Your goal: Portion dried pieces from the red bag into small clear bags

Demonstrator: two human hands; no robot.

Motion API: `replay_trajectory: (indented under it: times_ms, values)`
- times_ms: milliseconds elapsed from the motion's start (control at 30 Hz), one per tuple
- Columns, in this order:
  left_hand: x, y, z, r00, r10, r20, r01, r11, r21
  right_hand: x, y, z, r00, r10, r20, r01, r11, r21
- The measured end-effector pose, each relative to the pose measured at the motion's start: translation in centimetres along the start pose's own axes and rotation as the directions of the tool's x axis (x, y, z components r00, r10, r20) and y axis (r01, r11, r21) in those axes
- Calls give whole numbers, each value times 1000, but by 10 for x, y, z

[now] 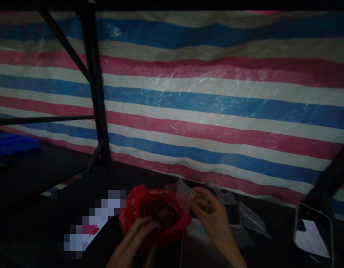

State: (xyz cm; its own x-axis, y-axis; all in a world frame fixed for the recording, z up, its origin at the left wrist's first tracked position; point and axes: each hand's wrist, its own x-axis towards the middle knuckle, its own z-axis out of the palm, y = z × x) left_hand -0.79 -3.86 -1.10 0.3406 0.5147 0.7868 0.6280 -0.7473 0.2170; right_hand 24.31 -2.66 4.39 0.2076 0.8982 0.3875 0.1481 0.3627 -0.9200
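A red plastic bag [185, 219] stands with its mouth spread wide and holds a heap of small dark brown pieces [161, 208], too dim to name. My left hand [135, 238] reaches over the near left rim, fingers stretched out and tips at the pieces, thumb apart. At the bag's right rim, my right hand [209, 214] pinches a small clear plastic bag [184, 195] between thumb and fingers. A faint pale shape lies among the brown pieces; I cannot tell what it is.
More clear plastic bags [252, 219] lie right of my right hand. A phone [314, 238] is at the far right. A partly blurred white sheet [98, 230] lies on the left. Behind stand a black metal post [96, 93] and a striped tarp [216, 111]; blue trays [15, 143] are far left.
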Motion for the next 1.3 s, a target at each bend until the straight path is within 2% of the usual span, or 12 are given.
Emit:
replay_trajectory:
  times_ms: [100,200,300,467,633,933,1000,1067,1133,1167,1233,1300]
  values:
    - [-1,0,10,998,19,52,-23,997,79,-19,-11,31,981,6,194,-21,997,73]
    - [-2,-5,22,996,38,85,-45,996,77,-29,-14,45,970,27,240,-36,999,34]
    - [1,-10,25,999,25,44,-30,992,120,-29,-15,45,959,57,279,-48,998,-41]
    - [10,-14,20,972,233,34,-236,961,142,-27,-11,43,939,110,326,-104,994,-38]
    - [17,-16,18,954,287,86,-298,943,149,-27,-4,43,931,145,334,-165,986,34]
    - [19,-24,12,975,219,38,-220,975,27,-25,-1,39,965,51,258,-61,998,30]
    - [17,-26,16,988,142,54,-138,988,-75,-25,-3,35,961,40,273,-42,999,1]
    - [17,-27,18,999,-27,38,34,978,-205,-23,-6,32,958,19,285,-2,998,-57]
    - [20,-27,15,950,-312,-1,293,893,-341,-16,-8,30,961,-7,278,54,985,-162]
    - [23,-27,10,887,-462,-12,417,810,-413,-11,-9,31,957,-16,290,86,969,-233]
    - [31,-24,-3,721,-693,20,589,596,-546,4,-11,36,923,-8,384,168,908,-384]
    - [39,-19,-21,598,-790,132,661,394,-638,20,-12,44,830,49,556,301,799,-521]
